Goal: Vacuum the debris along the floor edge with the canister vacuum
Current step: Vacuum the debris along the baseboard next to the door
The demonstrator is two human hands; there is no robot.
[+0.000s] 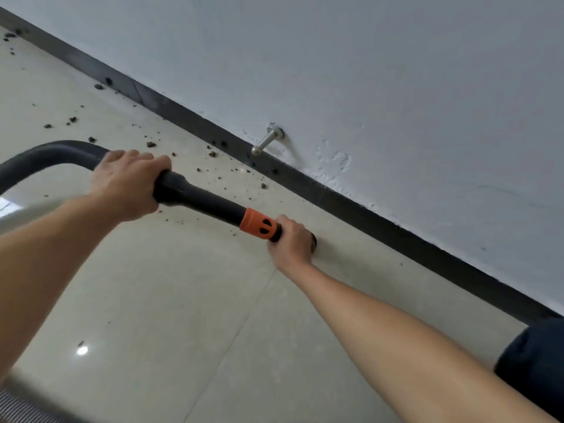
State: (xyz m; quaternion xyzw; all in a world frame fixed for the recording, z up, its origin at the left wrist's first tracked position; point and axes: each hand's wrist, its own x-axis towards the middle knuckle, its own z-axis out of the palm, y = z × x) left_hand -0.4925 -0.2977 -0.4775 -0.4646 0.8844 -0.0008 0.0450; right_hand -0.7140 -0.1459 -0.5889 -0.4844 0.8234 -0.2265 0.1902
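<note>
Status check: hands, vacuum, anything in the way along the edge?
Left hand grips wand bend, right hand grips its tip past the orange collar. Debris scattered along baseboard, left of tip. Door stop juts from wall above it.

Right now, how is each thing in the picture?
Wand, tilted down toward the floor.
Left hand, grips its bend.
Right hand, grips it past the orange collar.
Debris, scattered by the baseboard, not vacuumed.
Doorstop, sticking out of the wall.

Right hand [290,242] covers the tip of the wand [210,203], so can't see its mouth. Hose [45,154] runs off the left edge. Far debris [10,35] is just blurry specks.
</note>
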